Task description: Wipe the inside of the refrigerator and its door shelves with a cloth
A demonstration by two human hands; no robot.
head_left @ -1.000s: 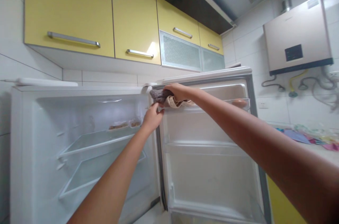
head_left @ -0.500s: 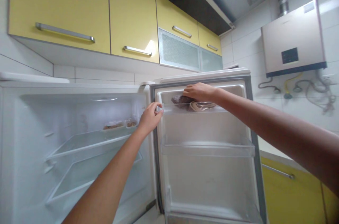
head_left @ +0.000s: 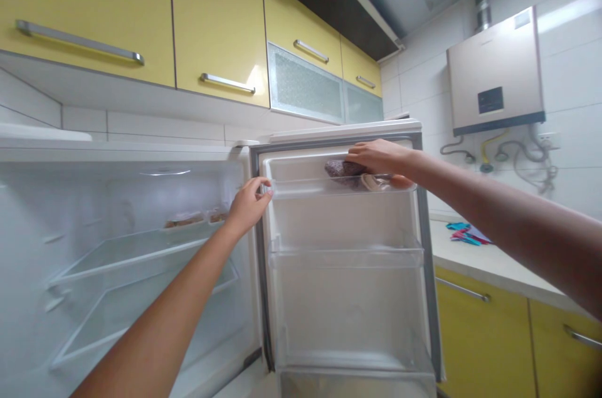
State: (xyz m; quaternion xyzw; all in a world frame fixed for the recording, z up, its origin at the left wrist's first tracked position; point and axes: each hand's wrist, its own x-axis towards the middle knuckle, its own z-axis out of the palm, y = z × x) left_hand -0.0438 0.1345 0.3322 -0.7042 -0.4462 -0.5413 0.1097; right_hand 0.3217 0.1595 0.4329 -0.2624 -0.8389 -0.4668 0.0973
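Observation:
The fridge door [head_left: 348, 304] stands open, with clear shelves across its inner side. In its top shelf [head_left: 301, 188] lie a dark speckled bag [head_left: 339, 170], a pale rolled item [head_left: 374, 182] and an orange-brown round item [head_left: 401, 182]. My right hand [head_left: 379, 156] reaches over that shelf, its fingers bent down onto the speckled bag; the fingertips are partly hidden behind it. At the hinge-side end of the same shelf is my left hand [head_left: 251, 200], thumb and fingers curled a little apart, with nothing visible between them.
Left of the door, the fridge interior has glass shelves [head_left: 141, 251] with small packages [head_left: 183, 220] at the back. Yellow cabinets [head_left: 216, 15] hang above. At the right are a water heater [head_left: 496, 72] and a counter [head_left: 451, 247] bearing colourful items [head_left: 470, 235].
My right hand and the speckled bag have shifted right along the top shelf. The orange-brown item now shows. The view has turned right, bringing the colourful items on the counter into sight.

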